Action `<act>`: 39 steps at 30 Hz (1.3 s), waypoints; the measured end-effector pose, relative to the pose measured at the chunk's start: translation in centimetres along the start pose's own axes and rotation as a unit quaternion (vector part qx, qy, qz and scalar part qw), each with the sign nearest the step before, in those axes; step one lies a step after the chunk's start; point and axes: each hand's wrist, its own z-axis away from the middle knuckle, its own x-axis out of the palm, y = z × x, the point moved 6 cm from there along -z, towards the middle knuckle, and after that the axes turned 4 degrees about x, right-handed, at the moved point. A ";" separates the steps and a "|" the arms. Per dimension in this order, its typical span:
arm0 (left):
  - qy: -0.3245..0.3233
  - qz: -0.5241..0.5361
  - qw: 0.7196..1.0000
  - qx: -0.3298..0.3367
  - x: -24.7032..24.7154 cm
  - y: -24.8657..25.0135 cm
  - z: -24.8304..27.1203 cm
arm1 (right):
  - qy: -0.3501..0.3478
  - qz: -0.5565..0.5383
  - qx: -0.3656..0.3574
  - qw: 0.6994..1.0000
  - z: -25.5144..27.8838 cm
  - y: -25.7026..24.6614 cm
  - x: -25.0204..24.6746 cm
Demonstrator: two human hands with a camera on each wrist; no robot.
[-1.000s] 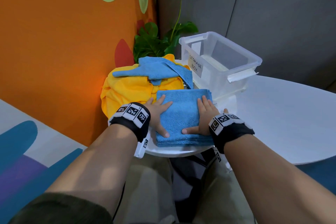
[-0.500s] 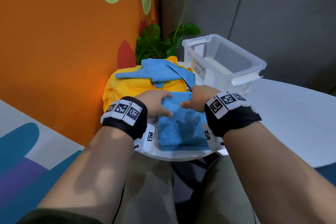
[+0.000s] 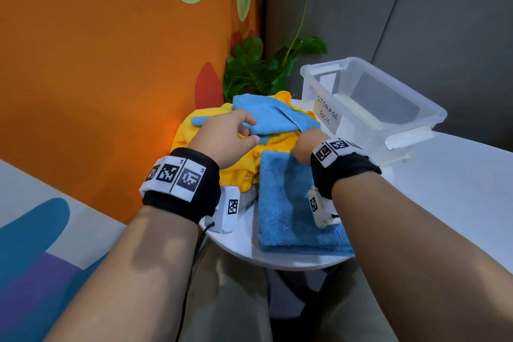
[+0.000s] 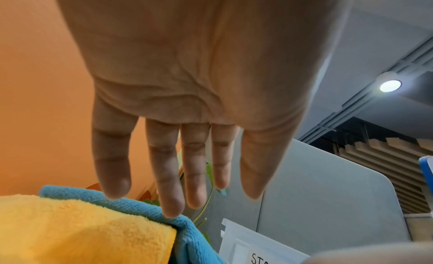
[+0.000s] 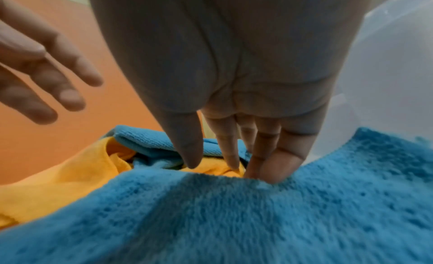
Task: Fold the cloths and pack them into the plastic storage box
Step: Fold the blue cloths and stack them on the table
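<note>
An orange wall is seen behind a white table. The folded blue cloth lies flat under the right hand, whose fingers are pressed straight down at its far edge. The left hand is held with fingers spread, seemingly just touching the loose blue cloth on the yellow cloths. The clear storage box stands just beyond the right hand.

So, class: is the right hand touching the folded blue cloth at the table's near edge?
Touching. The right wrist view shows the right hand with its fingertips pressed into the far edge of the folded blue cloth.
</note>
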 end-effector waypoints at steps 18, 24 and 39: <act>0.124 -0.006 0.991 0.045 -3.1 0.5 -0.8 | 0.321 -0.343 -0.035 0.882 5.3 -0.1 -8.2; 0.111 -0.053 0.986 0.114 -3.8 2.5 -1.3 | 0.378 -0.350 -0.162 0.842 9.6 -1.1 -11.7; 0.233 -0.149 0.958 -0.072 -7.7 -1.3 1.3 | 0.477 -0.413 0.010 0.776 11.1 7.7 -12.6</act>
